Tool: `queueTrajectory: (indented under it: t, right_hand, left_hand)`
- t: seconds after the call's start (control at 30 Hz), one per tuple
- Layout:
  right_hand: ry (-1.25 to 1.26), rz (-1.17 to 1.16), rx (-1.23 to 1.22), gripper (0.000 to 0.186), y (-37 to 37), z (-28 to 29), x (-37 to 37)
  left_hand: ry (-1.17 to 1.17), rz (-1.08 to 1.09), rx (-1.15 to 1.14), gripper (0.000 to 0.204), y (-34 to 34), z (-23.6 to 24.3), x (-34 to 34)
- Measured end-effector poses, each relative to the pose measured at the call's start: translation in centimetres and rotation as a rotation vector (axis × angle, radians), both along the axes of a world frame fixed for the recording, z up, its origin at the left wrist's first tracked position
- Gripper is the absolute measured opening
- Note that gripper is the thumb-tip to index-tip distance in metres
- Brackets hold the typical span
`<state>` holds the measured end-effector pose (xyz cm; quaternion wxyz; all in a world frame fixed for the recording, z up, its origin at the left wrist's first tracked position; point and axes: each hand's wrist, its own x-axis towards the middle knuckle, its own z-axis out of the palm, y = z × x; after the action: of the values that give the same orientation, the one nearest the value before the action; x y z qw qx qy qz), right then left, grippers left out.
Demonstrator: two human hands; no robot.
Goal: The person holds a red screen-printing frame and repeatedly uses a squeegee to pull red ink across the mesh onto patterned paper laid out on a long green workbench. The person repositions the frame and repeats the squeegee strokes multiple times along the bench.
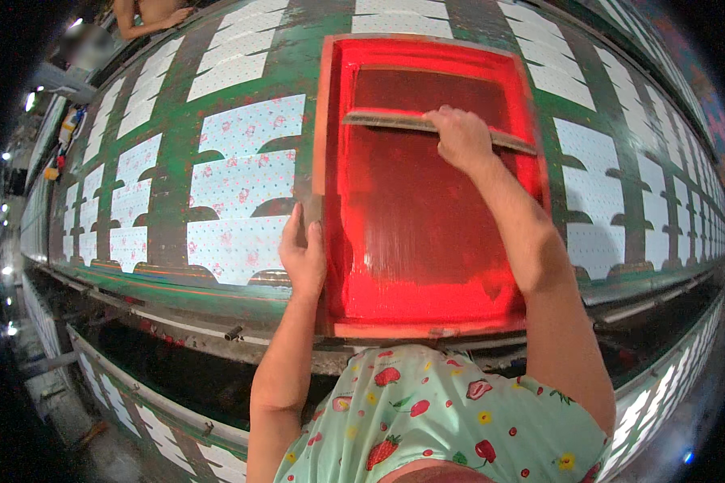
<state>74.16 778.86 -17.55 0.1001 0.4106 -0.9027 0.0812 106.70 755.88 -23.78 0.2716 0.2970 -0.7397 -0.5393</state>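
A screen printing frame [325,105] lies over the table before me, its mesh coated in bright red ink [379,306]. My right hand [461,138] is closed round a long squeegee [387,121]. The squeegee spans nearly the frame's full width, across the mesh toward its far end. At the frame's left edge, my left hand [304,256] has its thumb and a finger stretched out and apart; it appears to touch the frame's side. Its other fingers are hidden. White fabric pieces with small pink prints [246,181] lie left of the frame.
The long green table [177,97] carries rows of white cut pieces [592,193] on both sides. A metal rail [217,328] runs along its near edge. Another person's arm [149,20] rests at the far left. Behind me stands another table with white pieces [165,435].
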Motion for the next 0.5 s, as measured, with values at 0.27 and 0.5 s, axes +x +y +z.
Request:
queueTrajectory:
  t: [0.27,0.5]
  right_hand:
    - [-0.07,-0.027,0.048,0.048,-4.1,0.4,-15.4]
    - [0.034,0.012,0.078,0.046,-4.2,0.1,-21.0]
  left_hand:
    - [-0.038,0.036,-0.018,0.05,0.5,0.5,0.1]
    - [-0.051,0.04,-0.01,0.05,0.7,0.9,0.2]
